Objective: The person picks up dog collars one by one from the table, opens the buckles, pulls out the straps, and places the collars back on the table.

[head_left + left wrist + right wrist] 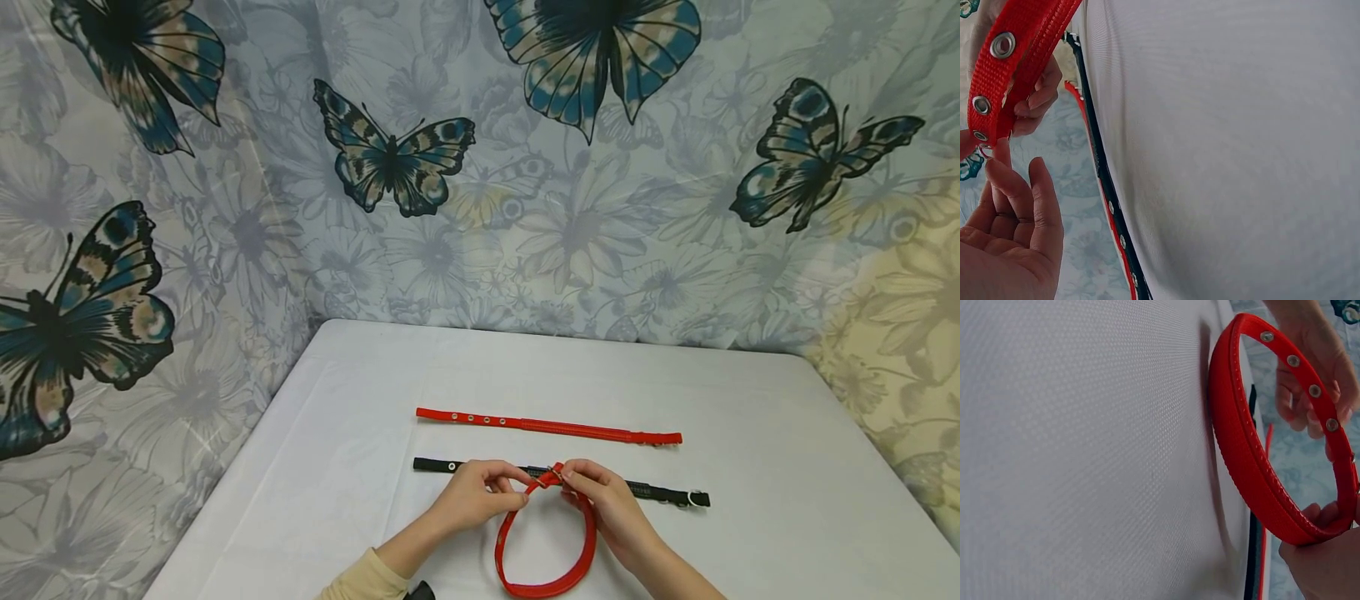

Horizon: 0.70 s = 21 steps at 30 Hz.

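Observation:
A red collar (589, 542) with metal eyelets is bent into a loop, its buckle (551, 477) at the top. My left hand (480, 497) pinches the strap just left of the buckle with thumb and index finger. On the other side, my right hand (609, 504) grips the collar beside the buckle. The right wrist view shows the wide padded part of the collar (1241, 444) running down to the right hand (1322, 562). Several eyelets line the narrow part near the left hand (1313, 369). Fingers partly hide the buckle.
A black collar (435, 465) lies stretched out on the white table (337, 400) just behind the hands, partly hidden by them. Farther back lies a second red collar (573, 427), also straight. Butterfly-patterned cloth (525, 250) hangs behind the table and at its sides.

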Each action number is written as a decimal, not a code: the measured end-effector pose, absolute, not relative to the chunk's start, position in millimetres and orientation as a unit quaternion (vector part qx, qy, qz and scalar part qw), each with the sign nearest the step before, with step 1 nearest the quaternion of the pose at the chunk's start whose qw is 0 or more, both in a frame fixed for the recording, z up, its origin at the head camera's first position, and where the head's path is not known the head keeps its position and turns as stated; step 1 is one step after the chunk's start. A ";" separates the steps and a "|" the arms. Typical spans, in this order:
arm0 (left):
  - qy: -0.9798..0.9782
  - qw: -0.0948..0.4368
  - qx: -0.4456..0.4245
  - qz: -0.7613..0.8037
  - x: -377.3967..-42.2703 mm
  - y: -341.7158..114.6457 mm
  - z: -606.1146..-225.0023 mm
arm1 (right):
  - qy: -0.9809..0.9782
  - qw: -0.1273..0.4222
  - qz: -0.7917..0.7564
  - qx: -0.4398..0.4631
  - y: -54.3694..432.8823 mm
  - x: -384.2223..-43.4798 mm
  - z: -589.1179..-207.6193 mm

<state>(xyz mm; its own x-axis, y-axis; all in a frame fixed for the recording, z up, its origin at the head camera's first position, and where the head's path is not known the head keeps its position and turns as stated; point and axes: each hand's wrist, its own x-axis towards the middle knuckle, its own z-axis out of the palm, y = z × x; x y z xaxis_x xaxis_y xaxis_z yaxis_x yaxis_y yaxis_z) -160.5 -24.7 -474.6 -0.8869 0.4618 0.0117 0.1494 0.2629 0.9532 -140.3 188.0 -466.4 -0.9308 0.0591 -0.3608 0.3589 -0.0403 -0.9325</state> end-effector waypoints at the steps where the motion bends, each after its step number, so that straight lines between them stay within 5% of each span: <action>1: 0.782 0.138 0.196 0.576 -160.4 -25.0 -474.7 | 0.685 0.109 -0.704 0.151 188.3 -140.2 -466.3; 21: 0.777 0.130 0.189 0.586 -163.8 -22.1 -473.3 | 0.702 0.128 -0.690 0.117 184.7 -138.3 -462.8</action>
<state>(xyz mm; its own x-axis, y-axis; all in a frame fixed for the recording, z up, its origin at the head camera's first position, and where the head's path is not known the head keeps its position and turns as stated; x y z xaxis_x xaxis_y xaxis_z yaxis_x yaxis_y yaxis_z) -163.8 -22.1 -473.3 -0.8944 0.4468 0.0195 0.1416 0.2416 0.9600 -138.3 184.7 -462.8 -0.9397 -0.0131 -0.3418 0.3415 0.0193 -0.9397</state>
